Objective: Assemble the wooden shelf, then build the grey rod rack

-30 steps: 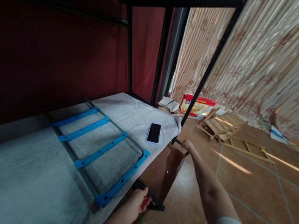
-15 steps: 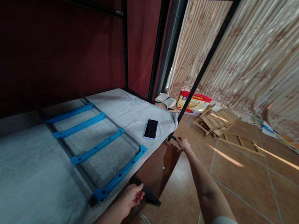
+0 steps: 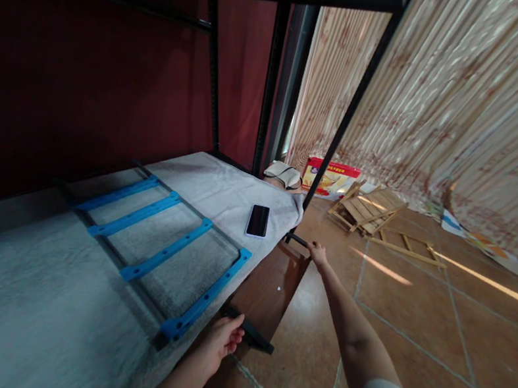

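A brown wooden board (image 3: 267,289) with dark bars along its near and far ends juts out from under the cloth-covered surface, above the tiled floor. My left hand (image 3: 225,342) has its fingers curled at the near dark bar (image 3: 256,337). Farther off, my right hand (image 3: 317,252) is closed round the outer end of the far dark bar (image 3: 298,240). On the grey cloth (image 3: 202,177) lie a phone (image 3: 258,221), screen up, and a dark frame with several blue crossbars (image 3: 164,259).
Black metal posts (image 3: 353,114) rise at the surface's edge to a dark shelf overhead. On the tiled floor (image 3: 413,342) are a red and yellow box (image 3: 329,181), folded wooden slats (image 3: 369,208) and papers by a striped curtain (image 3: 454,108). A white bag (image 3: 282,174) lies behind the cloth.
The whole view has shifted slightly, so things sit a little farther left. Both hands stay at the board's dark bars, and more of the far bar shows beside my right hand.
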A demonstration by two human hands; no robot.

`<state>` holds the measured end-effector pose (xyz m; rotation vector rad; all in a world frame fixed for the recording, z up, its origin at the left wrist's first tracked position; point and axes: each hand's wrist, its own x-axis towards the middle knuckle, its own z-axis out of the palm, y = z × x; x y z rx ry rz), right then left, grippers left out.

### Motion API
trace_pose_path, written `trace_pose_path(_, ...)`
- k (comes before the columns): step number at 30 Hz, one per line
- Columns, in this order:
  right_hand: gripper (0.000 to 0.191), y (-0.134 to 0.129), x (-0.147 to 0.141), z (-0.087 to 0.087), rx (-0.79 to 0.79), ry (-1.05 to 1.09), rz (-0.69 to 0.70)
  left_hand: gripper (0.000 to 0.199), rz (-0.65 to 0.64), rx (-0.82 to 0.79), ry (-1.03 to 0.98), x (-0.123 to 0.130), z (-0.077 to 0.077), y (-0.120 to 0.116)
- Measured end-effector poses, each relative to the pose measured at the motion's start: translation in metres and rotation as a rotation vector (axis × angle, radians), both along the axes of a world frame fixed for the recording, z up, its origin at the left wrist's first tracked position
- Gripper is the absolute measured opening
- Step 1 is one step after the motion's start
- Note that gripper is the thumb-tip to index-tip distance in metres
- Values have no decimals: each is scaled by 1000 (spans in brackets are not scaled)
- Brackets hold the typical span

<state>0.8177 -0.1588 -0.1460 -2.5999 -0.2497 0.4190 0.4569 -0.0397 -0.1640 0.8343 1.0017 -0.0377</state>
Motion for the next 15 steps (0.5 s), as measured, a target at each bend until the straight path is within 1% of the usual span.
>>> trace_pose_path(3, 42, -1, 1, -8, 133, 30, -74, 31, 5, 2, 1, -2, -3, -2)
trace_pose_path(6, 37, -1, 1, -14, 254, 68, -99, 29, 12, 7, 9, -2, -3, -5)
trace_pose_path(11, 33, 0, 9, -18, 394, 122, -106, 27, 35, -80, -5, 7, 7, -10)
trace_pose_path(15, 34, 3, 18, -22, 495, 93, -125, 22, 64, -78, 3, 17, 15, -15)
